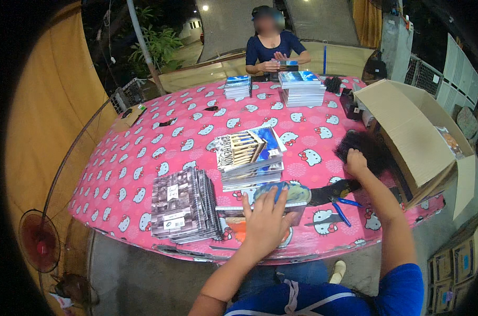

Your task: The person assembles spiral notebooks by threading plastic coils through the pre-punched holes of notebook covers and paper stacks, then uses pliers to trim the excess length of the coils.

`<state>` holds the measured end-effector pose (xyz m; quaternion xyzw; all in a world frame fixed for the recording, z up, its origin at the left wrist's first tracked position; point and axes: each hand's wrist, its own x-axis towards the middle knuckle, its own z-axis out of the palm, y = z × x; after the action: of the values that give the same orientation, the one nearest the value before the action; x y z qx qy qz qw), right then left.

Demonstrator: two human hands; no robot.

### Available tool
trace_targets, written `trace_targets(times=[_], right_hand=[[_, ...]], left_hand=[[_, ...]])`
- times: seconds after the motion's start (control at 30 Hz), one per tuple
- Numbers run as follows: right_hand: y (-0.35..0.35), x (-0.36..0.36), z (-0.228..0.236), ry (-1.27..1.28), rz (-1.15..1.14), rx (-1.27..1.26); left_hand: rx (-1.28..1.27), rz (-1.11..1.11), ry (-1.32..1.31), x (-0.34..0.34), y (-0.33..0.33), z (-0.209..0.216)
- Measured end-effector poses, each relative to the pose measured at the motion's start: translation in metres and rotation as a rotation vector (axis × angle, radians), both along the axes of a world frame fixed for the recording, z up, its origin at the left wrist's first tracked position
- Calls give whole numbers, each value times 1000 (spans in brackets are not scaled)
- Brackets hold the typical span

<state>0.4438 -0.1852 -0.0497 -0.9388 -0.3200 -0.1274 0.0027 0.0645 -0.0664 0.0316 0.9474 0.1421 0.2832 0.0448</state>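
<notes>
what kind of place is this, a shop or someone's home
Probably an informal packing spot outdoors at night, not a shop. Stacks of notebooks cover a table with a pink cartoon-cat cloth, an open cardboard box stands beside it, and a street runs behind.

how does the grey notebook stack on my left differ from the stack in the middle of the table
The grey notebook stack has dull grey-brown covers and lies fanned out, edges slipping toward the table edge. The middle stack has bright blue and tan covers and its top books sit twisted at an angle. The grey one lies nearer the left hand. Both rest on the pink patterned tablecloth.
</notes>
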Motion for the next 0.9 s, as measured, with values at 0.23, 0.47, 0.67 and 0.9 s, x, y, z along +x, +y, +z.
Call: trace_targets(times=[0.23, 0.47, 0.67, 0.9], right_hand=[[-9, 14, -5, 100, 106, 117], [-7, 8, 19, -8, 129, 283], [-6, -52, 55, 22, 308, 264], [-22, -150, 70, 442, 717, 635]], left_hand=[[-171, -61, -95, -1, 0, 0], [-153, -91, -215, 4, -1, -4], [-147, -83, -266, 8, 4, -11], [-195, -70, -312, 11, 2, -7]])
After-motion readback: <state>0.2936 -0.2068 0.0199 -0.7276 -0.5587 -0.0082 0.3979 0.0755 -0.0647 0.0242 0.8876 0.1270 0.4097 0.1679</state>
